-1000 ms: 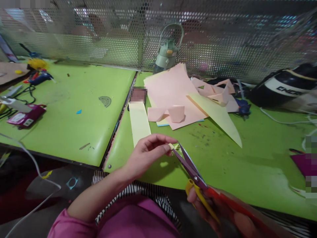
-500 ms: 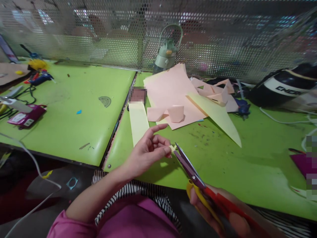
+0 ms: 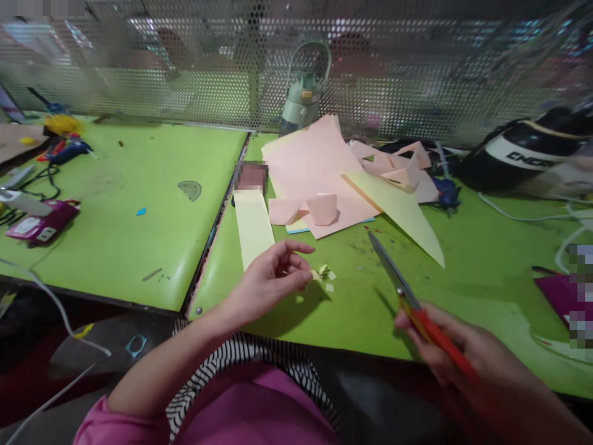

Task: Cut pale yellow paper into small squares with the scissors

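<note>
My left hand hovers over the near part of the green table, its thumb and fingers pinched on a small piece of pale yellow paper. Just past the fingertips are tiny yellow paper scraps. In my right hand is a pair of scissors with red and yellow handles. The blades are together and point away from me, apart from the paper. Behind my left hand lies a pale yellow paper strip, partly covered by the hand.
Pink paper sheets and a curved yellow sheet lie further back, before a green bottle and a perforated screen. A black bottle lies at right. Left are a protractor and a purple power strip.
The scissors have moved right, away from my left hand, and their blades have shut. Small yellow scraps now show beyond my left fingertips.
</note>
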`<state>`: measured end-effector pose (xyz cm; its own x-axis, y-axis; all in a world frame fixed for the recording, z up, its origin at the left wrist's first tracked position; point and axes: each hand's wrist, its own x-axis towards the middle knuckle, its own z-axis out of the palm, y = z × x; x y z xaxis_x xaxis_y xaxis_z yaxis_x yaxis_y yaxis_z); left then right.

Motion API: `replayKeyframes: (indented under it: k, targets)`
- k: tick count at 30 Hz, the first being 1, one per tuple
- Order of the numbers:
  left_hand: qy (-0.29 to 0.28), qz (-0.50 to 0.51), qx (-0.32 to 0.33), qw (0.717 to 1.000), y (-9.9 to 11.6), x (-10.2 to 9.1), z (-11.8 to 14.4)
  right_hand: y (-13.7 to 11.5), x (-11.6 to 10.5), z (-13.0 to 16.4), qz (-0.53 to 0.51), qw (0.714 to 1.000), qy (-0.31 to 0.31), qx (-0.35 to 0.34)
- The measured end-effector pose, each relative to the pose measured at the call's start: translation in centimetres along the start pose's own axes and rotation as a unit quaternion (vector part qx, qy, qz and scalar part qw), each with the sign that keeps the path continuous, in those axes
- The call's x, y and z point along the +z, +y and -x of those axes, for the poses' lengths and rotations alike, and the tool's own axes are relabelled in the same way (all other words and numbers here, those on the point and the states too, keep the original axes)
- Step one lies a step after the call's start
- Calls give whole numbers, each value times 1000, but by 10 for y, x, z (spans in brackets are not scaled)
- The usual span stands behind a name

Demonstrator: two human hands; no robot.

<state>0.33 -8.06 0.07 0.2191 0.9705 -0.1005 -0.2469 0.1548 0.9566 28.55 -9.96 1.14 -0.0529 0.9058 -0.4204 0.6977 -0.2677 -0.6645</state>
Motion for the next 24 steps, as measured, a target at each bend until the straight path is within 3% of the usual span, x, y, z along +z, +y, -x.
replayKeyframes:
  k: [3, 6, 12, 17, 21, 24]
  targets:
    - [6, -128, 36, 991, 1, 2, -10, -4, -12, -20, 239, 966, 100, -1]
    - [5, -259, 62, 964, -2, 6, -23, -1, -20, -34, 383, 915, 122, 23]
    - [-38, -379, 80, 921, -9, 13, -40, 14, -28, -41, 373, 920, 116, 42]
    - [-21, -460, 108, 881, -2, 15, -47, 21, -29, -43, 364, 922, 125, 32]
    - [-102, -537, 146, 825, 1, 21, -54, 24, -30, -46, 356, 925, 127, 29]
    - [-176, -603, 108, 770, 4, 27, -58, 25, -31, -44, 362, 923, 132, 10]
